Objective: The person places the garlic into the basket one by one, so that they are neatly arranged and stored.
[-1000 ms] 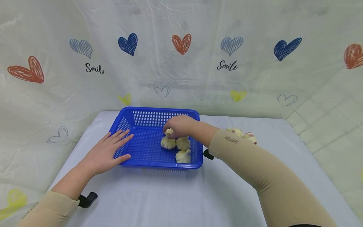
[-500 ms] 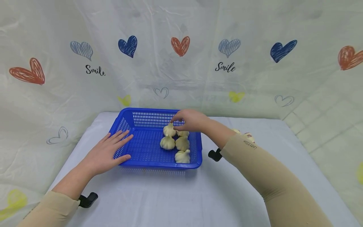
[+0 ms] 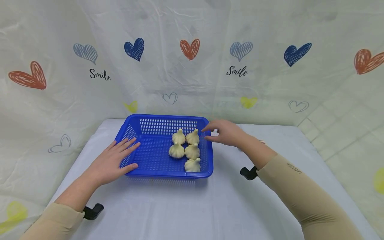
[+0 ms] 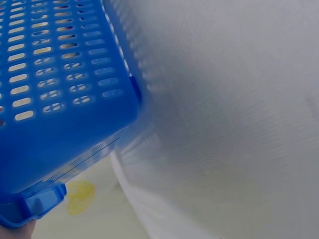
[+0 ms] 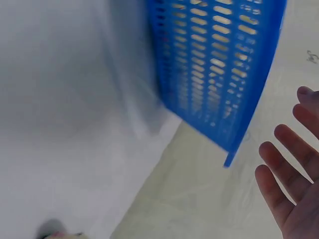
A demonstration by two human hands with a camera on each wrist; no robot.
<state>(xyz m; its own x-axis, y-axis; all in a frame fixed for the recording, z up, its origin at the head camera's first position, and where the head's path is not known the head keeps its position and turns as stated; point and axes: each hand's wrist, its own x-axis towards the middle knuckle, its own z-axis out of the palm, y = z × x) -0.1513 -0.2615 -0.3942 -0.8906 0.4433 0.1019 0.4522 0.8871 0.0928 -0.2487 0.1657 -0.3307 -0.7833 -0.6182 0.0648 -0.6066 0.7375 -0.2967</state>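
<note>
Several pale garlic bulbs [image 3: 177, 151] stand in the right part of a blue plastic basket [image 3: 162, 174], in two columns with stems mostly up. My left hand [image 3: 112, 161] rests on the basket's left rim, its fingers straight and spread. Just past the right rim hovers my right hand [image 3: 226, 133], fingers apart and holding nothing. In the right wrist view the right hand [image 5: 294, 189] shows loose, spread fingers beside the basket's slotted wall [image 5: 209, 64]. Only a bit of the left hand [image 4: 17, 233] shows below the basket's corner in the left wrist view.
To the right of the basket, a purple-streaked bulb [image 3: 262, 141] peeks out from behind the right forearm on the white-covered table [image 3: 156, 213]. A black wrist mount [image 3: 93, 211] sits on each arm. Behind the table hangs a sheet [image 3: 210, 83] printed with hearts.
My right hand has let go of a garlic bulb in the basket's back right area and moved right, out over the rim. The left hand has stayed in place.
</note>
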